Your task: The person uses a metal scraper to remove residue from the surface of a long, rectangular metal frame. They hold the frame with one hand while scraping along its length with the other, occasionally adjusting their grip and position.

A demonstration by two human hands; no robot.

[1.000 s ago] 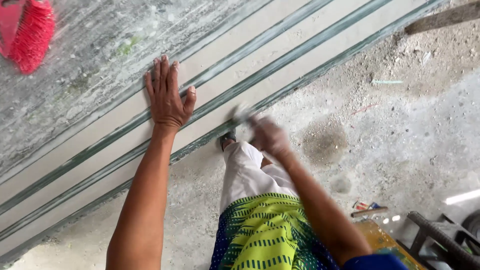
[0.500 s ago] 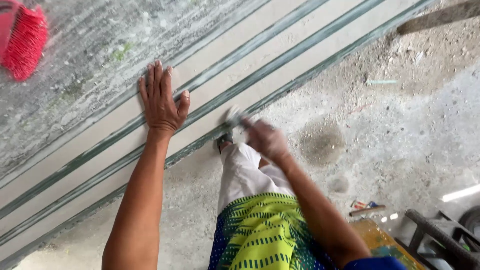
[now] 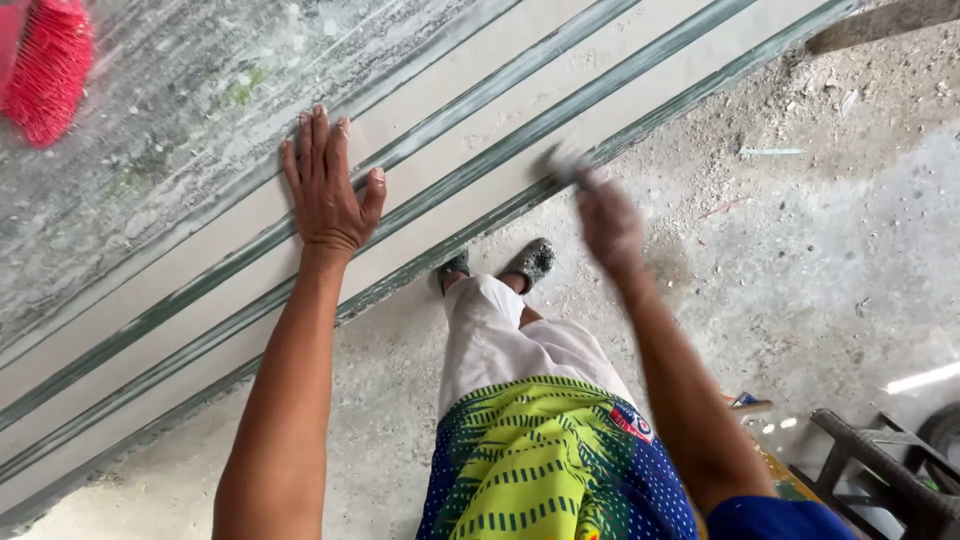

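My left hand (image 3: pixel 327 185) lies flat, fingers spread, on the edges of several stacked glass sheets (image 3: pixel 470 130) with green edges that run diagonally across the view. My right hand (image 3: pixel 608 222) is blurred by motion at the lowest sheet's edge and grips a small grey object (image 3: pixel 562 165), too blurred to name, pressed against that edge. My legs in pale trousers and dusty shoes (image 3: pixel 533 262) stand right under the stack.
A red brush (image 3: pixel 48 70) sits at the top left on the glass. Dusty concrete floor (image 3: pixel 830 250) with debris spreads to the right. A dark metal frame (image 3: pixel 890 470) stands at the bottom right, and a wooden plank (image 3: pixel 880 22) lies at the top right.
My right hand has slid up and to the right along the lowest glass edge. My left hand has stayed flat on the stack.
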